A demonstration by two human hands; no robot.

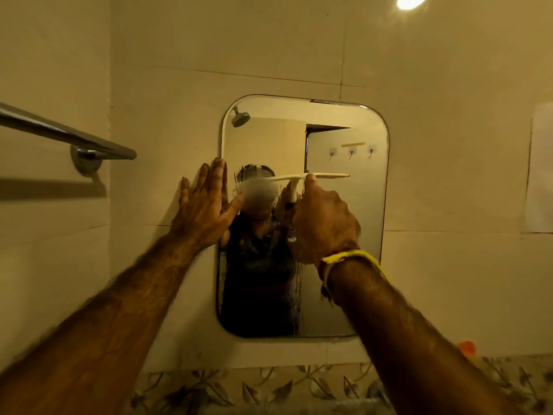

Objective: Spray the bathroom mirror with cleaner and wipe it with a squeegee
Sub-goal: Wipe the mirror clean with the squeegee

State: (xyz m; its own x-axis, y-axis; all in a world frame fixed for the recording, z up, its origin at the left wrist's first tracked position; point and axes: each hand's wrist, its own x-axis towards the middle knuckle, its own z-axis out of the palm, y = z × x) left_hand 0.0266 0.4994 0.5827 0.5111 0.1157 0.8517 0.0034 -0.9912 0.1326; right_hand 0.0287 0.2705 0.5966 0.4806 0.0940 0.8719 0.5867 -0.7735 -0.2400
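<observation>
At far left a chrome towel rail [67, 136] is fixed to the beige tiled wall [269, 55]. The left hand [206, 202] is pressed flat, fingers straight, across the left edge of the rounded rectangular frameless mirror [353, 205]. The white plastic squeegee [311, 177] is gripped by the right hand [324, 223], blade level against mid-glass. Wiping appears underway; a steady downward pull is judged next.

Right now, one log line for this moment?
phase: wiping | right hand: grips squeegee, blade level on mirror | left hand: flat at mirror's left edge
</observation>
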